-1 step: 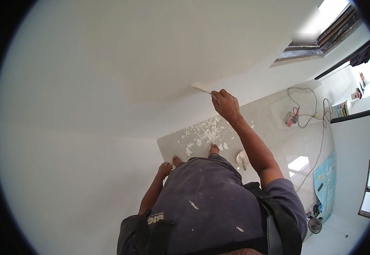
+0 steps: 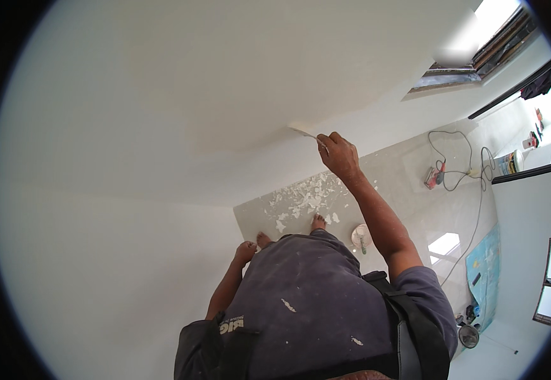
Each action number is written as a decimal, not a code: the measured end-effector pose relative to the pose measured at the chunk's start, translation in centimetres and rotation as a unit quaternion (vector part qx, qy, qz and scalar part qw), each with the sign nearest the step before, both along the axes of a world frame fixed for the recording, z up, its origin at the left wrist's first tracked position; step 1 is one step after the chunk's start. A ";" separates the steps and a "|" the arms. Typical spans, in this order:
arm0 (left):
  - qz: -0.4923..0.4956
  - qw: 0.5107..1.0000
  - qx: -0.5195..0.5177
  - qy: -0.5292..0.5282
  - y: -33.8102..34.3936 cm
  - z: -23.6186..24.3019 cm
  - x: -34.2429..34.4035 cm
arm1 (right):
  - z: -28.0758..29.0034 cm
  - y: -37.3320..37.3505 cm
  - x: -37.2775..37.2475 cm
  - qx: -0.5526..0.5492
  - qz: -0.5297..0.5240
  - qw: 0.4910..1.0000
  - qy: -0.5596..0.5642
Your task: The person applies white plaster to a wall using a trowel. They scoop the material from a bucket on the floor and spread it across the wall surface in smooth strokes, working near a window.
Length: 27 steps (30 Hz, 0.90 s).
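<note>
A: Right hand (image 2: 339, 155)?
B: Closed, fingers and thumb pinched on a thin, flat, pale scraper (image 2: 303, 132). Scraper is at the smooth off-white wall (image 2: 161, 95), blade end pointing up and left. Cannot tell whether the whole edge touches.
A: Left hand (image 2: 246, 253)?
B: Low at the person's left side, beside the dark grey shirt (image 2: 313, 285). Fingers look curled; cannot tell how tightly, or whether anything is held.
A: Floor, near the feet?
B: Pale grey floor (image 2: 402, 212). White irregular flakes (image 2: 310, 195) scattered along the wall base. Round pale tub (image 2: 355, 235) right of the feet, green-handled tool (image 2: 363, 248) at it.
A: Farther right?
B: Red-and-grey power tool (image 2: 434, 177), near a looped grey cord (image 2: 471, 152).
</note>
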<state>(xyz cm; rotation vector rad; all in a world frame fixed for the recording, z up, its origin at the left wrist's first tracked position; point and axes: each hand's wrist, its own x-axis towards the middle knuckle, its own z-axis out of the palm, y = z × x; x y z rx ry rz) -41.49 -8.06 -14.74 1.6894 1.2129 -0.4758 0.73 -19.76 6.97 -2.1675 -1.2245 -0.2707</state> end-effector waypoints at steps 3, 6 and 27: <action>0.007 1.000 -0.009 0.011 -0.1 0.4 0.2 | 0.4 -1.0 1.2 0.016 -0.015 1.000 -0.012; 0.008 1.000 -0.011 0.019 -0.1 0.9 0.6 | 0.8 -1.9 2.2 0.024 -0.033 0.999 -0.019; 0.011 0.999 -0.034 -0.012 0.3 0.6 1.3 | 6.0 -11.0 4.9 0.099 -0.212 0.967 -0.100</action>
